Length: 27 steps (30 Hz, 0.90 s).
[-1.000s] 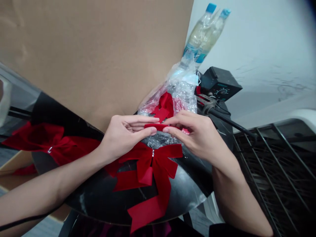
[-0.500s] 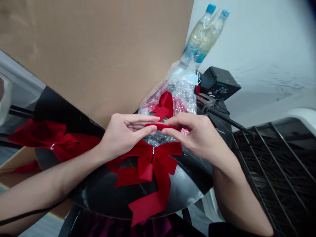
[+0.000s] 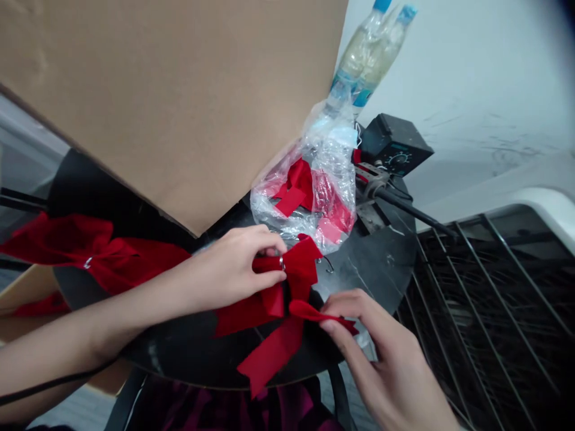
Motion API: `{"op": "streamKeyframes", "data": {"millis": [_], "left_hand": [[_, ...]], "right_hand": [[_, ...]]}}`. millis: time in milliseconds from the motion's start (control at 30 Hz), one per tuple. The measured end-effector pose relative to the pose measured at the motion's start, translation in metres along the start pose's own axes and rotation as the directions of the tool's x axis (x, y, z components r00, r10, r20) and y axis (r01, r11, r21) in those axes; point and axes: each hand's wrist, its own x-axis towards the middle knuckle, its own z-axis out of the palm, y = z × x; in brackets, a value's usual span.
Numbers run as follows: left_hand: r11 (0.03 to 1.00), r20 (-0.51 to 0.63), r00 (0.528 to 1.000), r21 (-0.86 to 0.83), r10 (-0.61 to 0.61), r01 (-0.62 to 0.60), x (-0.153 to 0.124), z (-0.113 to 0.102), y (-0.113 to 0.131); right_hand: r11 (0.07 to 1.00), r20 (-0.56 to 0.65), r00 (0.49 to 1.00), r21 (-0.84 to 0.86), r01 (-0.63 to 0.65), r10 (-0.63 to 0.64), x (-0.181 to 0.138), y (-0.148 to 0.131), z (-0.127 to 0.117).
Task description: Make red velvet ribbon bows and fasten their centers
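Note:
A red velvet bow with a silver tie at its middle lies over the front of the round black table. My left hand is closed on it, thumb and fingers pinching just beside the tie. The bow's notched tails hang toward the table edge. Lower right, my right hand pinches a folded piece of red ribbon between thumb and forefinger. A larger red bow with a silver tie sits at the left, near my left forearm.
Behind the hands, a clear plastic bag holds several red ribbon pieces. A large cardboard sheet stands at the back left. Two bottles, a black box with a dial and a wire rack are to the right.
My hands have parted from the small folded ribbon they both held. The left has moved down onto the bow's middle; the right has moved down and right with the ribbon.

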Motion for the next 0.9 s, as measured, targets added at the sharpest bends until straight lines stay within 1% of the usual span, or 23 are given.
{"op": "streamKeyframes", "data": {"millis": [33,67,100,133,167,200,233,267,300,367,467,533,600,667,700,733,767,800,833,867,900], "left_hand": [[0.985,0.018,1.000,-0.168,-0.024,0.026,0.001,-0.002,0.001],[0.946,0.059,0.997,-0.319,-0.046,0.063,0.002,-0.003,0.003],[0.892,0.110,0.992,-0.440,-0.062,0.104,0.003,-0.004,0.004],[0.838,0.152,0.986,-0.526,-0.074,0.144,0.004,-0.004,0.006],[0.794,0.173,0.981,-0.583,-0.085,0.172,0.004,-0.004,0.008],[0.760,0.169,0.981,-0.624,-0.096,0.182,0.004,-0.003,0.009],[0.733,0.152,0.982,-0.655,-0.109,0.183,0.003,-0.003,0.010],[0.706,0.143,0.982,-0.682,-0.128,0.191,0.003,-0.002,0.011],[0.679,0.149,0.977,-0.703,-0.150,0.212,0.002,-0.002,0.012],[0.637,0.207,0.962,-0.721,-0.178,0.273,0.001,-0.003,0.012],[0.606,0.349,0.926,-0.708,-0.147,0.363,-0.001,-0.007,0.011],[0.600,0.408,0.907,-0.702,-0.101,0.383,-0.001,-0.008,0.011],[0.565,0.416,0.906,-0.729,-0.080,0.385,0.000,-0.008,0.011],[0.500,0.368,0.924,-0.783,-0.107,0.370,0.001,-0.006,0.011],[0.468,0.337,0.932,-0.808,-0.131,0.358,0.002,-0.005,0.011],[0.443,0.303,0.941,-0.830,-0.152,0.339,0.002,-0.004,0.012],[0.425,0.270,0.948,-0.848,-0.170,0.318,0.003,-0.003,0.012],[0.410,0.242,0.953,-0.862,-0.184,0.298,0.003,-0.002,0.012],[0.395,0.223,0.955,-0.874,-0.194,0.284,0.004,-0.001,0.011],[0.382,0.213,0.957,-0.882,-0.196,0.274,0.004,0.000,0.011],[0.373,0.201,0.961,-0.891,-0.191,0.261,0.005,0.002,0.010]], "right_hand": [[1.000,-0.041,0.999,0.002,-0.018,0.019,-0.003,0.002,0.009],[0.999,-0.082,0.996,0.016,-0.037,0.038,-0.004,0.005,0.016],[0.997,-0.104,0.993,0.055,-0.054,0.059,-0.002,0.009,0.022],[0.990,-0.097,0.992,0.121,-0.072,0.084,0.001,0.012,0.026],[0.975,-0.074,0.992,0.206,-0.086,0.104,0.005,0.016,0.028],[0.954,-0.047,0.993,0.286,-0.093,0.111,0.009,0.019,0.028],[0.936,-0.031,0.994,0.342,-0.088,0.104,0.013,0.022,0.027],[0.929,-0.034,0.995,0.362,-0.073,0.092,0.016,0.023,0.023],[0.936,-0.050,0.996,0.347,-0.054,0.076,0.018,0.024,0.018],[0.967,-0.083,0.996,0.254,-0.022,0.044,0.020,0.021,0.004],[0.995,-0.032,0.999,0.104,0.009,-0.006,0.026,0.014,-0.021],[0.997,0.018,0.997,0.022,0.072,-0.073,0.035,0.011,-0.035],[0.988,0.059,0.988,-0.034,0.148,-0.146,0.046,0.012,-0.046],[0.973,0.063,0.977,-0.096,0.208,-0.202,0.054,0.014,-0.053],[0.963,0.024,0.974,-0.147,0.225,-0.224,0.055,0.014,-0.054],[0.954,-0.040,0.971,-0.196,0.225,-0.237,0.054,0.012,-0.053],[0.953,-0.128,0.963,-0.221,0.206,-0.237,0.051,0.009,-0.050],[0.964,-0.226,0.950,-0.208,0.168,-0.214,0.046,0.005,-0.045],[0.981,-0.306,0.938,-0.150,0.121,-0.162,0.040,0.001,-0.037],[0.996,-0.359,0.929,-0.040,0.079,-0.088,0.035,-0.004,-0.027],[0.997,-0.353,0.936,0.071,0.029,-0.002,0.031,-0.009,-0.016]]}}
